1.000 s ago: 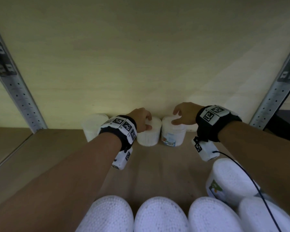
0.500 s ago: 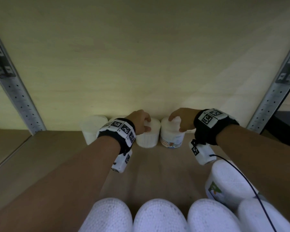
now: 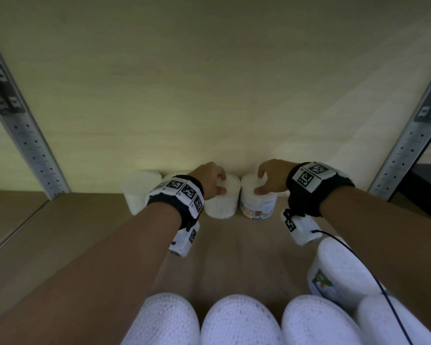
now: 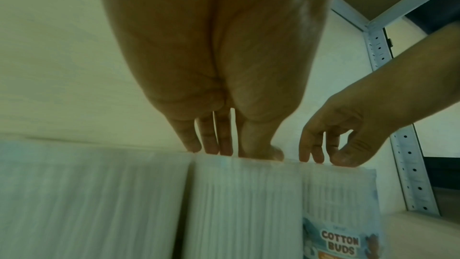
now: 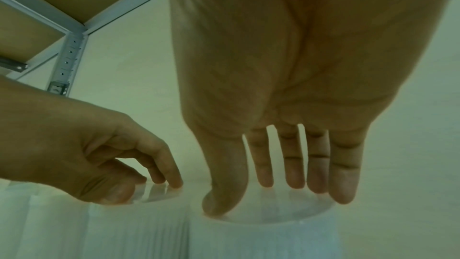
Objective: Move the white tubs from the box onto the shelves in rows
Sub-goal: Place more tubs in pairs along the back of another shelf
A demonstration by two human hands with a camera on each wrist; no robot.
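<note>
1. Head view hides your fingertips – left hand (image 3: 210, 181) grips the plain tub (image 3: 222, 204), right hand (image 3: 271, 178) grips the labelled tub (image 3: 258, 202), both against the shelf's (image 3: 90, 227) back wall.
2. Front tubs (image 3: 239, 322) are cut off – another tub (image 3: 138, 190) stands left.

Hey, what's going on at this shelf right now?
A person is stocking white tubs of cotton buds along the back of a shelf. The left hand grips the top of a plain tub; the right hand rests its fingertips on the lid rim of the labelled tub beside it. Both tubs stand upright, side by side in the back row. More tubs wait in front.
</note>
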